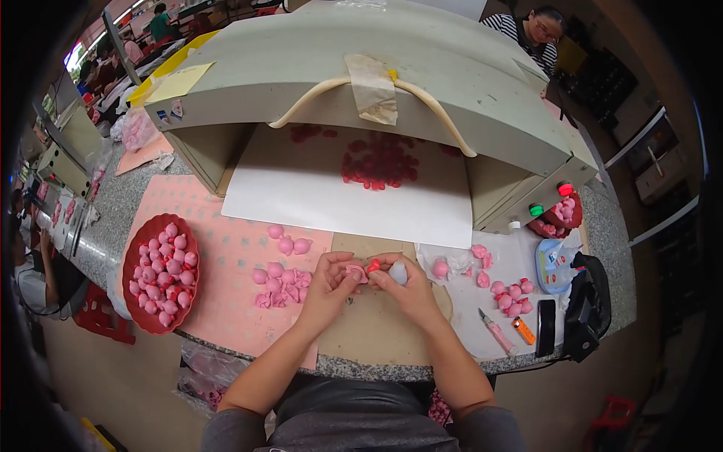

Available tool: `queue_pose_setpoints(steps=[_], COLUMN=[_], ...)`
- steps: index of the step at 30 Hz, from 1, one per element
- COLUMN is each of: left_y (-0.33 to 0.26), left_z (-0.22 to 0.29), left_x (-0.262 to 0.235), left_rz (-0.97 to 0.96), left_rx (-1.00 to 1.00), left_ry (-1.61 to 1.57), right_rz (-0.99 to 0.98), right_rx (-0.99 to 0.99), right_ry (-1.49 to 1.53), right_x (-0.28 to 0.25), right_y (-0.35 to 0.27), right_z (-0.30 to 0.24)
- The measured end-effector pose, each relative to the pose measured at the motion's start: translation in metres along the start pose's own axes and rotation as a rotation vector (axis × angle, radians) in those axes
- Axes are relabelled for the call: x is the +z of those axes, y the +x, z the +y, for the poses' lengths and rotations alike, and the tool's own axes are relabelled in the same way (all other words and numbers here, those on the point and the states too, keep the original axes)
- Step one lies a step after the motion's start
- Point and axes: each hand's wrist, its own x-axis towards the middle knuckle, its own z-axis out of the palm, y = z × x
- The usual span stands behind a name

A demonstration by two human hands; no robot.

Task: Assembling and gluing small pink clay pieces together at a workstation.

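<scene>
My left hand (327, 286) pinches a small ruffled pink piece (355, 273) between thumb and fingers, above the brown board. Close beside it, my right hand (410, 294) is closed around a whitish translucent rounded thing (398, 273), which looks like a small squeeze bottle. A small bright red piece (373, 265) shows at the right fingertips, between the two hands; whether it touches the pink piece I cannot tell. Left of my hands, pink balls and ruffled pink pieces (282, 282) lie in a group on the pink patterned sheet (203, 248).
A red basket (194, 294) of pink balls stands at left. Ahead, a grey hooded machine (301, 60) covers a white sheet (301, 203) with red pieces (380, 166). At right lie pink balls (512, 301), a cutter (497, 331), an orange lighter (523, 330) and a phone (546, 328).
</scene>
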Motion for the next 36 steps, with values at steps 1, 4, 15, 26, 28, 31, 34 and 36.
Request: queue_pose_setpoints(steps=[1, 4, 15, 26, 28, 31, 34, 36], left_y=[0.000, 0.002, 0.000, 0.000, -0.001, -0.003, -0.004, -0.006], left_z=[0.001, 0.005, 0.010, 0.010, 0.011, 0.008, 0.008, 0.010], left_x=[-0.003, -0.003, 0.009, 0.000, 0.004, 0.003, 0.007, 0.010], left_rz=[-0.001, 0.016, 0.064, 0.119, 0.139, 0.170, 0.161, 0.148], left_rx=[-0.046, -0.094, 0.042, 0.017, 0.044, 0.083, 0.115, 0.130], left_ry=[0.031, 0.078, 0.204, 0.363, 0.428, 0.548, 0.654, 0.710], right_rz=[-0.020, 0.011, -0.042, -0.012, 0.006, 0.002, -0.006, -0.001], right_rx=[-0.027, -0.042, 0.056, 0.140, 0.120, 0.149, 0.146, 0.135], right_ry=[-0.040, -0.094, 0.097, 0.120, 0.109, 0.084, 0.029, 0.012], right_x=[0.000, -0.001, 0.009, 0.007, 0.007, 0.014, 0.016, 0.015], right_y=[0.000, 0.000, -0.002, -0.001, -0.001, -0.003, -0.004, -0.003], right_z=[0.001, 0.006, 0.004, 0.004, 0.004, 0.002, 0.004, 0.006])
